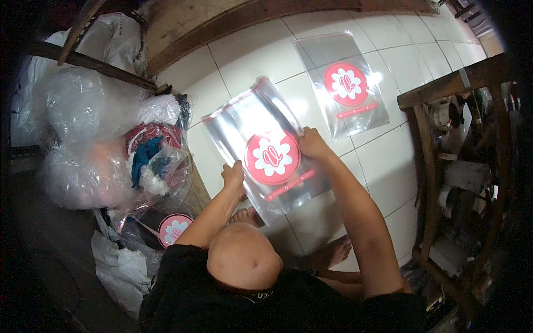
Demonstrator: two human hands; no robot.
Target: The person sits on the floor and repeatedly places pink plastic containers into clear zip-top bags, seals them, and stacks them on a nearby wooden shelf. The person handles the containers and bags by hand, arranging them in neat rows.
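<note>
Between my hands is what looks like a stack of clear plastic bags (230, 119), glossy and tilted, with a pink disc and a white flower printed near its lower end. My left hand (233, 176) is closed on the left edge of the bags, above my foot. On the opposite edge, level with the flower print, my right hand (314, 144) grips with its fingers wrapped round. Beyond my right hand, a matching clear bag (363, 121) lies flat on the tiles, with the same pink disc and a pink strip below it.
White floor tiles (383, 183) spread under the bags. On the left are puffy clear plastic sacks (83, 105), a teal cloth (147, 158) and another pink flower print (173, 228). A dark wooden rack (455, 86) stands on the right; a wooden beam (250, 25) runs along the back.
</note>
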